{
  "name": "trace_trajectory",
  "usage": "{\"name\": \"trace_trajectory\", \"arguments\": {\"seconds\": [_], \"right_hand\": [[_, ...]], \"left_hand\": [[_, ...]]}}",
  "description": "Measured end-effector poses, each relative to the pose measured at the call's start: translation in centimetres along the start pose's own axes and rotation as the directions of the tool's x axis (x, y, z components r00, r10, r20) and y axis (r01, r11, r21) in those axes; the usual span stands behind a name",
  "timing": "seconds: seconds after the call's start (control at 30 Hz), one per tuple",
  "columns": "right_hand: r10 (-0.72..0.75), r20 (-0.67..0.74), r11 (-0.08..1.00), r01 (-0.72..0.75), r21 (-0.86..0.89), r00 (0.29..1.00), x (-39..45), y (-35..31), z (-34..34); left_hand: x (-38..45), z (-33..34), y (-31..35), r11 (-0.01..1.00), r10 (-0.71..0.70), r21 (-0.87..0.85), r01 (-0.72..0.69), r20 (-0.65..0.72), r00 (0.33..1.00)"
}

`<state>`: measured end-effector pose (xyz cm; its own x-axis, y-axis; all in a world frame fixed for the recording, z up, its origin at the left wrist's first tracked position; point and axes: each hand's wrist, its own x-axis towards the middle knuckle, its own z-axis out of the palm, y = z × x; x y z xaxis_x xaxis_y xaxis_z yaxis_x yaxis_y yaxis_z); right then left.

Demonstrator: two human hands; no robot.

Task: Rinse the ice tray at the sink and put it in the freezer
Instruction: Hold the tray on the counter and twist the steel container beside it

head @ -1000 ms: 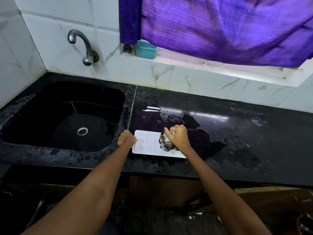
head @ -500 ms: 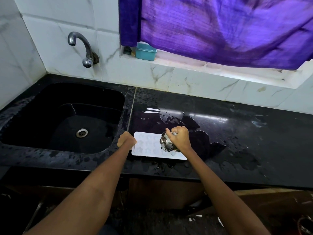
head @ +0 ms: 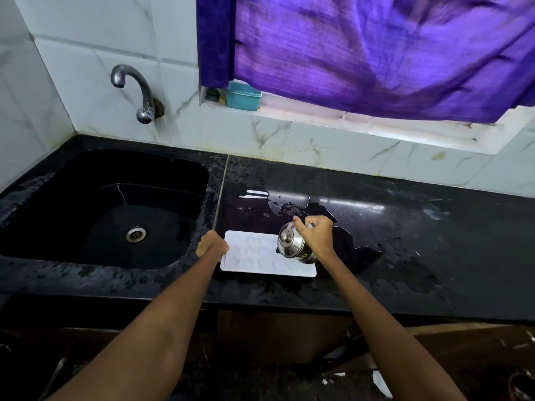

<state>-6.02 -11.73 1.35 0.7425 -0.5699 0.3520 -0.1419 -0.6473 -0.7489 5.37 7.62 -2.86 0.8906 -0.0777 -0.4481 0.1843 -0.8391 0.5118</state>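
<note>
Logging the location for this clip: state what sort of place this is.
Most likely a home kitchen: a black sink under a wall tap, a wet stone counter, and an ice tray on it.

Both forearms extended forward. Left hand (head: 212,246), fingers curled, grips the ice tray (head: 254,256) at its left edge; right hand (head: 317,237) holds a tilted steel vessel (head: 291,243).

Purple curtain (head: 376,53), marble-tiled wall (head: 86,53)
</note>
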Motion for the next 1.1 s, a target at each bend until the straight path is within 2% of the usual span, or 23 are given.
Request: {"name": "trace_trajectory", "arguments": {"seconds": [0.07,0.23,0.5,0.8,1.1], "right_hand": [[0.001,-0.001,1.000,-0.002,-0.016,1.000,-0.14,0.19,-0.25],[-0.095,0.042,0.987,0.100,-0.129,0.995,-0.59,0.40,-0.17],[-0.106,0.155,0.947,0.147,-0.285,0.982,-0.72,0.74,0.41],[-0.154,0.162,0.939,0.195,-0.285,0.975,-0.86,0.35,0.24],[-0.135,0.130,0.955,0.164,-0.247,0.982,-1.04,0.51,-0.11]], "left_hand": [[-0.03,0.01,0.05,1.000,-0.002,0.022,0.002,-0.012,1.000],[0.04,0.08,0.14,0.999,-0.002,0.039,0.003,-0.007,1.000],[-0.11,0.10,0.09,0.999,0.004,0.043,-0.003,-0.020,1.000],[-0.27,-0.09,0.10,1.000,0.006,0.024,-0.005,-0.009,1.000],[-0.44,-0.09,0.25,0.998,-0.004,0.059,0.006,-0.024,1.000]]}}
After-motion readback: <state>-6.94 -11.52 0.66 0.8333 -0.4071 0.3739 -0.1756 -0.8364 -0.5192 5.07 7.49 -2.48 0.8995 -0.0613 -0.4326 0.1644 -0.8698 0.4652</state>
